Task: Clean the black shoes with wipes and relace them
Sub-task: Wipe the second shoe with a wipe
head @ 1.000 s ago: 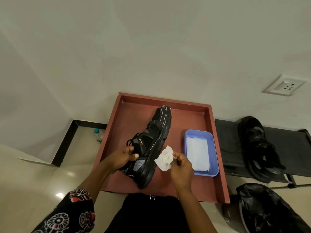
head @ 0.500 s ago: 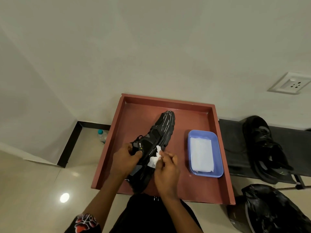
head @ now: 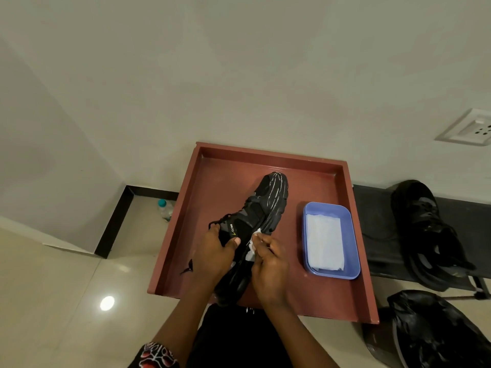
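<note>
Right hand [head: 269,272] pinches a white wipe [head: 252,247] against the black shoe's [head: 255,224] side while my left hand [head: 212,254] grips its collar, near the red tray's [head: 356,288] front edge. Wiping looks barely begun; the second shoe [head: 425,232] and relacing remain.

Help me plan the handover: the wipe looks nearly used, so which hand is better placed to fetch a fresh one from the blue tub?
Probably the right hand: the blue tub lies on its side of the shoe, and it already holds the wipe. The left hand is steadying the shoe.
</note>
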